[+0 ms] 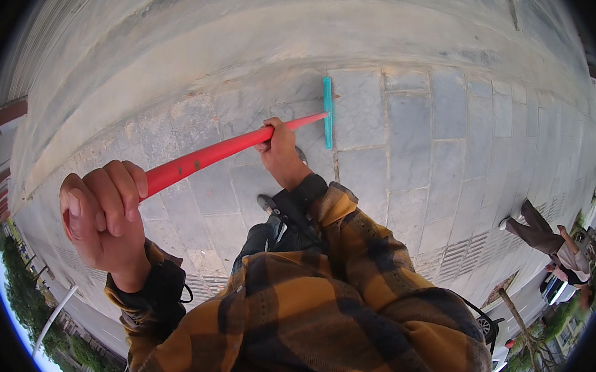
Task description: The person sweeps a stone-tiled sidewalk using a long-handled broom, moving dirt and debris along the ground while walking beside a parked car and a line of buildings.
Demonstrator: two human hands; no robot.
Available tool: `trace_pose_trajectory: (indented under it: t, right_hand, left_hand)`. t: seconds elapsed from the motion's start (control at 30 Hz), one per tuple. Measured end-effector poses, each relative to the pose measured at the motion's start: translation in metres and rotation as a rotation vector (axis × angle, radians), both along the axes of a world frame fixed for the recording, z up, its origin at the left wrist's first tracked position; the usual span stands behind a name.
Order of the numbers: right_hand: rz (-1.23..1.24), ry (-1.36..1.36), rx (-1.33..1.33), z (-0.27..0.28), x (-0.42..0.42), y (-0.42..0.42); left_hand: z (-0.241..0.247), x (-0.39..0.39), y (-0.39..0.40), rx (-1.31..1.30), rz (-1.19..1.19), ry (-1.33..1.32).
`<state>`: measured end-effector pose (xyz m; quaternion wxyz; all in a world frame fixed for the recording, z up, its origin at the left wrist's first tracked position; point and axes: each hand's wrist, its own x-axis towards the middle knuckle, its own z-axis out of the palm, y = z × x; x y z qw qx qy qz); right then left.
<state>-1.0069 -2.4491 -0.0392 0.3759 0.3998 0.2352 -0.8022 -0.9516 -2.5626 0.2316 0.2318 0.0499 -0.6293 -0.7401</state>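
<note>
My left hand [102, 220] is wrapped around the upper end of a red broom handle [205, 159]. Lower down, the fingers of my right hand [283, 152] close around the same handle. The pole slants away from me to a narrow teal broom head [327, 111], which rests on or just above the grey paving slabs [361, 115]; its bristles can barely be made out. A small brown scrap, perhaps a dry leaf [336, 97], shows beside the head.
A plastered wall [287, 27] rises along the far side of the pavement. My shoe [264, 202] is below the handle. To the right, another person [551, 237] is on the pavement. A thin tree trunk [513, 306] and parked cars [485, 326] line the road.
</note>
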Motion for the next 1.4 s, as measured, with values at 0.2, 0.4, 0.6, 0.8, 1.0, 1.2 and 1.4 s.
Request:
trace_pose_trajectory:
  t: [0.2,0.4,0.6,0.8,1.0,1.2,1.4]
  right_hand:
    - [-0.047,-0.026,0.096,-0.003,0.003,0.049]
    - [0.213,-0.057,0.098,-0.054,-0.022,0.012]
    - [0.267,-0.004,-0.117,0.046,0.009,-0.025]
    - [0.155,-0.008,0.189,-0.017,-0.023,0.018]
    - [0.461,0.04,0.133,-0.065,0.0,-0.068]
    - [0.704,0.052,-0.315,-0.013,0.09,-0.182]
    - [0.687,-0.066,-0.159,0.065,0.125,-0.152]
  left_hand:
    - [-0.011,0.004,0.011,0.098,-0.114,-0.03]
    - [-0.033,0.004,0.03,0.002,0.168,-0.24]
    - [0.046,0.033,0.024,-0.214,0.251,-0.021]
    - [-0.024,0.012,0.004,0.116,0.225,-0.152]
    - [-0.045,0.059,-0.017,0.106,0.505,-0.246]
    - [0.011,0.09,-0.013,-0.324,0.732,-0.279]
    - [0.062,0.15,-0.023,-0.212,0.834,-0.051]
